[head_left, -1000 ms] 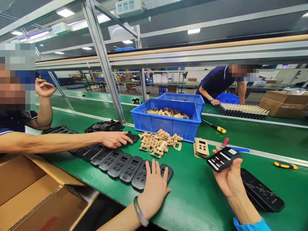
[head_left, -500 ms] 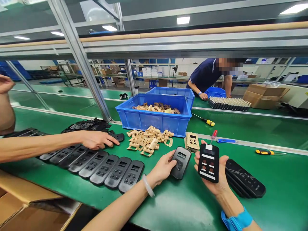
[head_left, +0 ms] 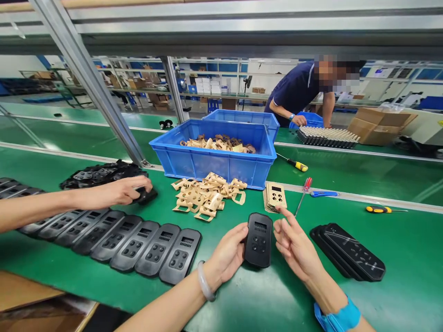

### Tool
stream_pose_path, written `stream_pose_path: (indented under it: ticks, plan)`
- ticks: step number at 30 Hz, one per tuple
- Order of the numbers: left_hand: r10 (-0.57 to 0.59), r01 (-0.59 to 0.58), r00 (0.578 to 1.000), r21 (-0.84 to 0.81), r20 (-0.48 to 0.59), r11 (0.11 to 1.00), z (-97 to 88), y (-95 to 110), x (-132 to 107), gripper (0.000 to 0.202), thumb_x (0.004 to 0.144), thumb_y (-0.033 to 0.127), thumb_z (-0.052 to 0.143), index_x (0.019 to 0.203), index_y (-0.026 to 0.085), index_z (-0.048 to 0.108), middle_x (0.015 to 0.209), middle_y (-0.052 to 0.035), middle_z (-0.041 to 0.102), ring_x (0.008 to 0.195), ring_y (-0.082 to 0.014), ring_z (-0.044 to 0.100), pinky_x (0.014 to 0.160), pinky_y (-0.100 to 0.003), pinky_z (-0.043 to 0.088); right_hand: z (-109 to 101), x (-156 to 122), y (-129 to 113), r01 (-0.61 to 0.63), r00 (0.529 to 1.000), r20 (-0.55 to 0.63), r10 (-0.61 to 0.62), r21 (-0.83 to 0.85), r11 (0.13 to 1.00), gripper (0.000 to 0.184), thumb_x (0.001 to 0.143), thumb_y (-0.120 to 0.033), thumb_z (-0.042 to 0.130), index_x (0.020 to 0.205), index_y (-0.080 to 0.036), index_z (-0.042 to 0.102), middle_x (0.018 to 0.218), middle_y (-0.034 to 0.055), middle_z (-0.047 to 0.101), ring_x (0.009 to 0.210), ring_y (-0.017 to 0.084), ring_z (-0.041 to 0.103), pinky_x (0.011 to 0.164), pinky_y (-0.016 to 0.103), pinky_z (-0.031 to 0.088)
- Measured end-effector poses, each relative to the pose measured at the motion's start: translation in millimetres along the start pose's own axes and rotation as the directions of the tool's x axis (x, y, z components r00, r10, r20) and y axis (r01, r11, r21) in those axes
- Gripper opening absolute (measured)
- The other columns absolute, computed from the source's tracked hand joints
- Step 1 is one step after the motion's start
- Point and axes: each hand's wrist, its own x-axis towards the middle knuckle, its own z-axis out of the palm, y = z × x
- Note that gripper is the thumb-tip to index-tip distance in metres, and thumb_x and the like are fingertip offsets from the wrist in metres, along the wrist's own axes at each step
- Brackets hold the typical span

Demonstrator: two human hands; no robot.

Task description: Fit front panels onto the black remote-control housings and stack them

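Note:
My left hand (head_left: 228, 256) grips the left edge of a black plastic casing (head_left: 258, 244) with a small window, a row of slots and round buttons. The casing is tilted a little above the green bench. Just right of it is my right hand (head_left: 294, 242), holding nothing, its index finger stretched out and the other fingers loosely bent. Beyond that hand lies a stack of beige cut-out sheets (head_left: 278, 192). Dark glossy panels (head_left: 356, 251) are stacked to the right. On the left, similar casings (head_left: 180, 258) lie in an overlapping row.
A co-worker's hand (head_left: 133, 189) reaches over a black part beside a dark heap (head_left: 100, 174). Crumpled beige peelings (head_left: 204, 198) lie before a blue bin (head_left: 211, 161). A red-handled screwdriver (head_left: 307, 185), blue knife (head_left: 324, 193) and yellow-black screwdriver (head_left: 379, 210) lie at the back. Another person (head_left: 294, 92) bends beyond.
The black panel with white strips is gone from my right hand; where it went is unclear. My left hand has turned the casing more upright. The co-worker's hand has moved left.

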Motion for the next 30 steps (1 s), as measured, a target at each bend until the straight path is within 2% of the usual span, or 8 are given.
stream_pose_path:
  ticks: [2, 4, 7, 15, 22, 30]
  plan:
    - [-0.006, 0.006, 1.000, -0.014, 0.015, 1.000, 0.3, -1.8, -0.1, 0.025, 0.077, 0.028, 0.073, 0.096, 0.013, 0.067, 0.087, -0.0061, 0.070, 0.073, -0.0129, 0.063, 0.068, -0.022, 0.049, -1.8, 0.2, 4.6, 0.072, 0.997, -0.001, -0.074, -0.200, 0.977, 0.045, 0.080, -0.044, 0.072, 0.119, -0.030, 0.055, 0.061, -0.0094, 0.041, 0.039, 0.003, 0.030, 0.032, 0.010, 0.029]
    - [-0.013, 0.014, 1.000, -0.021, 0.021, 1.000, 0.6, -2.6, -0.5, 0.028, 0.076, 0.029, 0.074, 0.098, 0.013, 0.066, 0.088, -0.0065, 0.070, 0.076, -0.0149, 0.064, 0.066, -0.022, 0.048, -3.7, 0.1, 8.5, 0.157, 0.987, 0.042, -0.152, -0.377, 0.913, 0.042, 0.084, -0.046, 0.066, 0.121, -0.029, 0.054, 0.066, -0.0089, 0.041, 0.037, 0.002, 0.034, 0.031, 0.012, 0.032]
    - [-0.020, 0.020, 1.000, -0.030, 0.017, 0.999, 1.6, -2.8, -1.2, 0.031, 0.076, 0.031, 0.074, 0.100, 0.013, 0.065, 0.090, -0.0073, 0.070, 0.080, -0.0175, 0.065, 0.065, -0.023, 0.048, -5.4, -0.5, 11.7, 0.213, 0.977, 0.094, -0.192, -0.497, 0.841, 0.041, 0.086, -0.047, 0.063, 0.121, -0.029, 0.054, 0.076, -0.0070, 0.043, 0.037, 0.002, 0.041, 0.030, 0.014, 0.035]
    - [-0.032, 0.032, 0.999, -0.054, 0.003, 0.998, 2.5, -3.3, -1.8, 0.034, 0.078, 0.028, 0.073, 0.107, 0.014, 0.062, 0.091, -0.0067, 0.070, 0.077, -0.0146, 0.063, 0.071, -0.024, 0.046, -3.0, -1.5, 11.8, 0.211, 0.977, 0.089, -0.193, -0.538, 0.816, 0.043, 0.083, -0.049, 0.064, 0.119, -0.025, 0.055, 0.077, -0.0063, 0.043, 0.035, 0.003, 0.042, 0.029, 0.016, 0.036]
    - [-0.025, 0.025, 1.000, 0.000, -0.003, 1.000, 5.1, -0.6, -5.0, 0.044, 0.074, 0.033, 0.076, 0.112, 0.015, 0.061, 0.092, -0.0077, 0.070, 0.083, -0.0182, 0.064, 0.072, -0.026, 0.047, -5.9, -0.6, 16.8, 0.219, 0.975, 0.087, -0.206, -0.565, 0.795, 0.046, 0.082, -0.048, 0.066, 0.121, -0.025, 0.055, 0.072, -0.0069, 0.043, 0.037, 0.005, 0.044, 0.029, 0.017, 0.038]
    - [0.096, -0.106, 0.992, 0.147, 0.078, 0.983, 3.6, -6.9, -4.8, 0.052, 0.075, 0.032, 0.077, 0.122, 0.016, 0.060, 0.116, -0.0111, 0.066, 0.106, -0.0234, 0.060, 0.089, -0.030, 0.044, -6.2, -1.9, 16.5, 0.210, 0.973, 0.052, -0.226, -0.614, 0.761, 0.056, 0.082, -0.048, 0.066, 0.130, -0.024, 0.052, 0.073, -0.0061, 0.043, 0.037, 0.005, 0.042, 0.030, 0.019, 0.037]
